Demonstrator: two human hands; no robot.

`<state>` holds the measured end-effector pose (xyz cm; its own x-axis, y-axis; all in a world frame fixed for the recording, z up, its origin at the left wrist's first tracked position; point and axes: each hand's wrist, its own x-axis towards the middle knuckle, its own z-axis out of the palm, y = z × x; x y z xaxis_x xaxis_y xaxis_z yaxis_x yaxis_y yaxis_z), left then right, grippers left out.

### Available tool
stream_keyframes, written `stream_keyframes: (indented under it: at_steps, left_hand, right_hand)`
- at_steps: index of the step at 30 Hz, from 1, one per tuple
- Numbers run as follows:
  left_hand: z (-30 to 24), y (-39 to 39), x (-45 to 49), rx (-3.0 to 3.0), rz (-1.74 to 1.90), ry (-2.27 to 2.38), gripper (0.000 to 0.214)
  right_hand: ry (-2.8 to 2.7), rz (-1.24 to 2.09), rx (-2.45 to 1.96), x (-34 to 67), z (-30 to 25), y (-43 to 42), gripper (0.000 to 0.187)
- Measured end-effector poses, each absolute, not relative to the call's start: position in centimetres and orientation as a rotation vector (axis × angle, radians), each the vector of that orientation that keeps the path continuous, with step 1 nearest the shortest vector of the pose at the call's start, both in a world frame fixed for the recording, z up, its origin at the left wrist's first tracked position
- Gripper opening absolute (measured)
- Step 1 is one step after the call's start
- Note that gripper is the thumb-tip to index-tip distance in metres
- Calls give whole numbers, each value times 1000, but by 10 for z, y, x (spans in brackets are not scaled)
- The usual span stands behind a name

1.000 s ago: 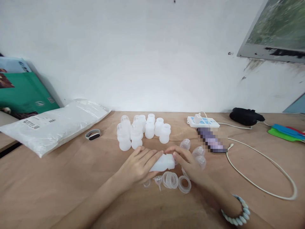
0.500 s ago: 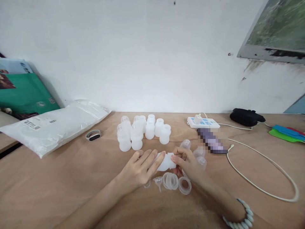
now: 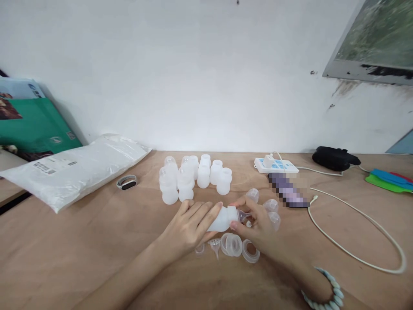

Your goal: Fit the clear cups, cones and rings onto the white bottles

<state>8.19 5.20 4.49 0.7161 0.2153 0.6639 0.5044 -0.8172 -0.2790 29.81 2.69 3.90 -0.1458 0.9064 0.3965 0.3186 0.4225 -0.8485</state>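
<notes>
My left hand is wrapped round the body of a small white squeeze bottle, which lies on its side above the table. At the bottle's neck, the thumb and fingers of my right hand grip the white collar. A clear funnel-shaped tip sticks out of that collar towards my right palm. Below my hands lie a loose clear funnel tip, a row of translucent rings and a single ring. Clear domed caps rest just beyond my right hand.
Several white bottles stand further back, some with clear domes on top. A white plastic parcel and a wristband are at left. On the right are a power strip, a blurred-out phone, a looped cable and a black case.
My right fingers have shifted around the neck and opened out slightly, so the clear tip and collar show now. My left hand keeps its hold on the bottle.
</notes>
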Motion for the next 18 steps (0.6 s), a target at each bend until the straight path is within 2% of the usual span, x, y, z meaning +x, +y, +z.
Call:
stream_keyframes:
  at_steps: [5,7,10,13,15,18]
  left_hand:
    - [42,54,84,-2431,-861,-597,34]
    - [41,57,83,-2417,-869,-626,35]
    - [39,61,81,-2414,-887,-686,35]
    - [37,64,79,-2424,-892,-721,35]
    - [36,64,78,-2428,-887,-717,35]
    - [36,64,78,-2428,-875,-702,36]
  right_hand:
    - [-1667,781,-1136,297,39,29,13]
    - [-1780,682,-1124,305,38,33,19]
    - [-1905,339,-1165,326,37,43,32]
    - [-1860,-122,-1359,349,37,57,36]
    - [-1913,-358,-1514,360,35,65,36]
    - [-2090,-456,-1684,367,30,73,26]
